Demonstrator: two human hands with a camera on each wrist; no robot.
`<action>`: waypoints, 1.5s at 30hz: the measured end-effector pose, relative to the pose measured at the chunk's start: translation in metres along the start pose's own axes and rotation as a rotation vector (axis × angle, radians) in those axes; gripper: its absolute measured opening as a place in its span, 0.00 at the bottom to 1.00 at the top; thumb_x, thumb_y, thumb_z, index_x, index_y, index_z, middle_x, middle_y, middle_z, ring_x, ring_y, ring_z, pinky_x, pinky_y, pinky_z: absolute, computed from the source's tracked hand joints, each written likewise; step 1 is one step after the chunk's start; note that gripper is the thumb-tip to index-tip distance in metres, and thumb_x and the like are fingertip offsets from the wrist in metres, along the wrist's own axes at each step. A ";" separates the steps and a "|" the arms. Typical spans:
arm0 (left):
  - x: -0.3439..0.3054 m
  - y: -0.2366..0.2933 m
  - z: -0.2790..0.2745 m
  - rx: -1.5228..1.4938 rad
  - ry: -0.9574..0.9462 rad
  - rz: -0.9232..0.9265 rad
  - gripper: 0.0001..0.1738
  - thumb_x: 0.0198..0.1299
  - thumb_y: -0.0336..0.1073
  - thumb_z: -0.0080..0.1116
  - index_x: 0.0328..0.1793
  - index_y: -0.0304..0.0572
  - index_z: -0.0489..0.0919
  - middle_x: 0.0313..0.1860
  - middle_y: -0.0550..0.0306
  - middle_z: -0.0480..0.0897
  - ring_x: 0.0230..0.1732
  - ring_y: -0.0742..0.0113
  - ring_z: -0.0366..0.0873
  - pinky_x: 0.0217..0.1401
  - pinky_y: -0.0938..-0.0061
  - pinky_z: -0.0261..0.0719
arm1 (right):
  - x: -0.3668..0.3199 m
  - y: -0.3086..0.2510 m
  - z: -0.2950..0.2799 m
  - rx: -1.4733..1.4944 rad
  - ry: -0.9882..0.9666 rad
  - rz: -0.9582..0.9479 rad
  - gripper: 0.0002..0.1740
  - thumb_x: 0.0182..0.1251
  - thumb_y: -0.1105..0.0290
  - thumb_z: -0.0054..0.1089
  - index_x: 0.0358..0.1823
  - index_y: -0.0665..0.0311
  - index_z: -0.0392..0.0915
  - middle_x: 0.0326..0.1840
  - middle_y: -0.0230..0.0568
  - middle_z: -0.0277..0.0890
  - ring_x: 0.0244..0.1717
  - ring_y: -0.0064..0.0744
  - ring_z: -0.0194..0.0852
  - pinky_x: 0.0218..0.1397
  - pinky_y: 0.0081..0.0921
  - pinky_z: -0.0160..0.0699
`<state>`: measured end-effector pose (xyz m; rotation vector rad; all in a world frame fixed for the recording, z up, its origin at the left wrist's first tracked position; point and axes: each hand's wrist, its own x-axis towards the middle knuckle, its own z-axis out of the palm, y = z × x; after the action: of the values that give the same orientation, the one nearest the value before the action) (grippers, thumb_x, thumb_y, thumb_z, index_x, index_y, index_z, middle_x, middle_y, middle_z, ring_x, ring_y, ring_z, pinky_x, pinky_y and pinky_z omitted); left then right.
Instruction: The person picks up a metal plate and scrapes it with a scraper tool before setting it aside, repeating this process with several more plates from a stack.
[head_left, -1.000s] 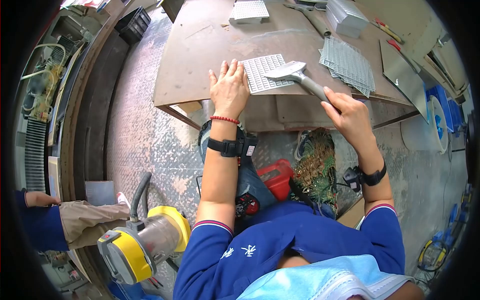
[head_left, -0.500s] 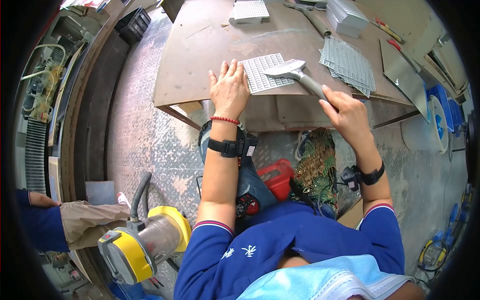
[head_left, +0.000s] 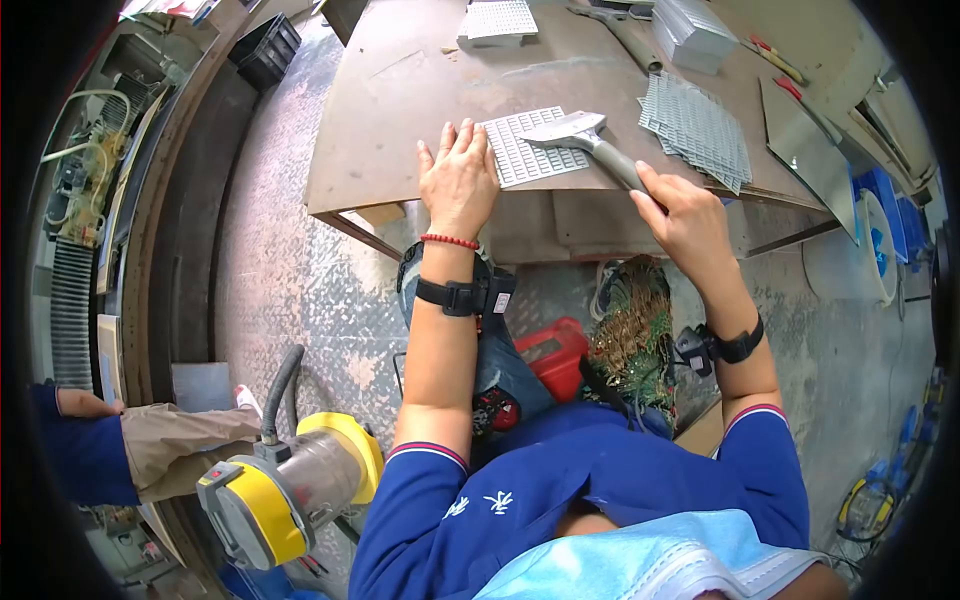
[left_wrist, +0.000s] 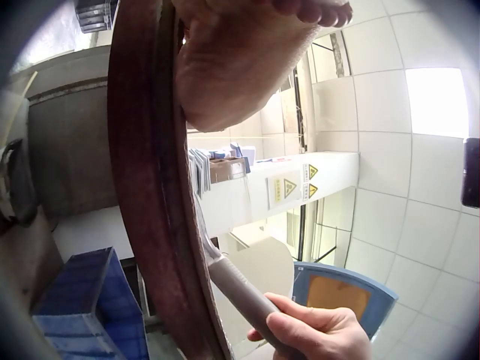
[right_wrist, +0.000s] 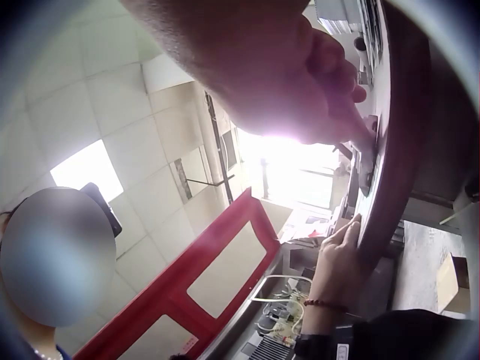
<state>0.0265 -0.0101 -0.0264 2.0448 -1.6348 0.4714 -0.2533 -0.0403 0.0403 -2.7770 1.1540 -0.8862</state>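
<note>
At the near edge of the counter [head_left: 400,110] a pale grid panel [head_left: 525,150] lay flat. The left hand [head_left: 459,178] was spread beside it with straight fingers, pressing down, its fingertips at the panel's left edge. Whether the palm bore on the panel itself could not be told. The right hand [head_left: 686,222] was wrapped round the grey handle of a broad-bladed scraper [head_left: 568,130], whose blade rested across the far right part of the panel.

Assessment: the panel appeared thin and light, fairly stiff but liable to flex and to slide on the bare board. It would be best pinned flat or lifted by its edges. The scraper looked rigid, with a metal blade. The handle was the only safe place to take hold, well back from the edge.

A fanned pile of like panels [head_left: 695,125] lay to the right, apart from the work, and a further stack [head_left: 497,20] stood at the far side.

Against the frame of one second before, the blade stood farther up the panel, away from the person. The right hand had followed it toward the counter edge. Left hand and panel had not shifted.
</note>
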 end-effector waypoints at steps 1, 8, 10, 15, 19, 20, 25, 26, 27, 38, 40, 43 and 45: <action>-0.001 0.000 -0.001 -0.006 -0.002 -0.007 0.19 0.68 0.41 0.51 0.61 0.48 0.81 0.66 0.56 0.79 0.71 0.56 0.71 0.75 0.45 0.60 | -0.003 -0.002 -0.002 0.005 -0.001 0.017 0.18 0.65 0.62 0.63 0.54 0.59 0.82 0.29 0.40 0.80 0.27 0.42 0.80 0.31 0.36 0.78; -0.001 -0.001 0.000 0.025 -0.027 -0.008 0.19 0.69 0.42 0.51 0.62 0.49 0.81 0.68 0.58 0.78 0.72 0.57 0.70 0.75 0.46 0.59 | 0.020 -0.008 0.005 -0.040 -0.066 0.055 0.17 0.64 0.65 0.65 0.53 0.62 0.83 0.36 0.45 0.83 0.31 0.45 0.81 0.34 0.35 0.77; -0.001 -0.001 0.000 0.026 -0.034 -0.015 0.20 0.69 0.43 0.50 0.62 0.50 0.81 0.68 0.58 0.78 0.72 0.57 0.70 0.75 0.46 0.59 | 0.024 -0.005 0.007 -0.029 -0.054 0.041 0.18 0.64 0.65 0.65 0.54 0.62 0.83 0.36 0.45 0.83 0.31 0.44 0.81 0.34 0.35 0.78; -0.001 0.000 -0.001 0.016 -0.018 -0.018 0.19 0.69 0.42 0.50 0.62 0.50 0.81 0.67 0.59 0.78 0.72 0.57 0.71 0.75 0.46 0.59 | 0.001 -0.005 0.006 -0.025 0.009 0.012 0.18 0.66 0.61 0.62 0.55 0.57 0.80 0.30 0.41 0.81 0.27 0.43 0.81 0.29 0.36 0.78; -0.001 0.001 -0.001 0.023 -0.019 -0.011 0.19 0.69 0.42 0.50 0.62 0.50 0.81 0.67 0.59 0.78 0.71 0.57 0.71 0.75 0.46 0.59 | 0.008 -0.012 0.006 -0.061 -0.001 0.043 0.17 0.66 0.61 0.62 0.54 0.56 0.80 0.30 0.41 0.81 0.28 0.44 0.81 0.30 0.37 0.78; -0.001 0.000 0.000 0.020 -0.012 -0.005 0.19 0.68 0.42 0.51 0.62 0.50 0.81 0.67 0.59 0.79 0.71 0.57 0.71 0.75 0.46 0.60 | 0.014 -0.010 0.011 -0.064 -0.002 0.037 0.18 0.66 0.60 0.62 0.54 0.56 0.80 0.29 0.42 0.80 0.28 0.44 0.82 0.30 0.38 0.78; -0.001 0.000 -0.001 0.008 -0.009 0.005 0.18 0.68 0.41 0.52 0.61 0.49 0.81 0.66 0.59 0.79 0.71 0.56 0.71 0.74 0.44 0.60 | 0.044 -0.009 0.022 -0.061 -0.046 0.039 0.17 0.65 0.59 0.62 0.53 0.56 0.81 0.29 0.42 0.81 0.30 0.47 0.82 0.32 0.41 0.79; -0.002 0.000 0.000 -0.002 -0.001 0.001 0.18 0.68 0.41 0.52 0.60 0.49 0.81 0.66 0.59 0.79 0.71 0.56 0.71 0.74 0.44 0.60 | 0.045 -0.006 0.022 -0.018 -0.024 0.044 0.17 0.65 0.60 0.62 0.53 0.57 0.82 0.30 0.43 0.82 0.30 0.47 0.82 0.33 0.41 0.79; -0.002 0.000 0.001 -0.013 0.006 -0.002 0.18 0.68 0.41 0.52 0.60 0.49 0.81 0.66 0.59 0.79 0.71 0.56 0.71 0.74 0.44 0.60 | 0.044 0.000 0.021 0.024 -0.003 0.050 0.17 0.65 0.60 0.62 0.52 0.57 0.82 0.30 0.44 0.82 0.30 0.47 0.82 0.33 0.41 0.78; -0.003 -0.002 0.002 -0.046 0.036 -0.010 0.17 0.67 0.42 0.53 0.59 0.52 0.82 0.65 0.60 0.80 0.70 0.56 0.72 0.75 0.45 0.59 | -0.041 -0.008 -0.035 0.248 0.041 0.092 0.19 0.60 0.70 0.70 0.53 0.63 0.84 0.39 0.46 0.84 0.30 0.42 0.83 0.35 0.30 0.80; -0.003 -0.002 0.002 -0.041 0.038 -0.008 0.17 0.67 0.42 0.53 0.59 0.52 0.82 0.65 0.60 0.80 0.70 0.56 0.72 0.75 0.46 0.59 | -0.046 -0.015 -0.033 0.211 0.032 0.081 0.19 0.60 0.70 0.70 0.53 0.63 0.84 0.40 0.44 0.84 0.30 0.41 0.83 0.34 0.30 0.80; -0.003 -0.001 0.002 -0.030 0.038 -0.001 0.17 0.67 0.42 0.54 0.59 0.52 0.82 0.65 0.60 0.80 0.70 0.56 0.72 0.75 0.46 0.59 | -0.046 -0.020 -0.030 0.159 0.018 0.069 0.19 0.60 0.70 0.70 0.53 0.62 0.84 0.41 0.41 0.84 0.28 0.38 0.82 0.32 0.29 0.80; -0.003 -0.002 0.003 -0.022 0.039 0.005 0.17 0.67 0.42 0.54 0.59 0.52 0.82 0.65 0.60 0.80 0.70 0.56 0.72 0.75 0.46 0.60 | -0.044 -0.021 -0.029 0.133 0.013 0.053 0.19 0.60 0.70 0.69 0.54 0.61 0.84 0.40 0.40 0.83 0.28 0.38 0.81 0.31 0.29 0.79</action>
<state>0.0279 -0.0087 -0.0307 2.0038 -1.6162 0.4896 -0.2793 0.0092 0.0468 -2.6276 1.1203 -0.9409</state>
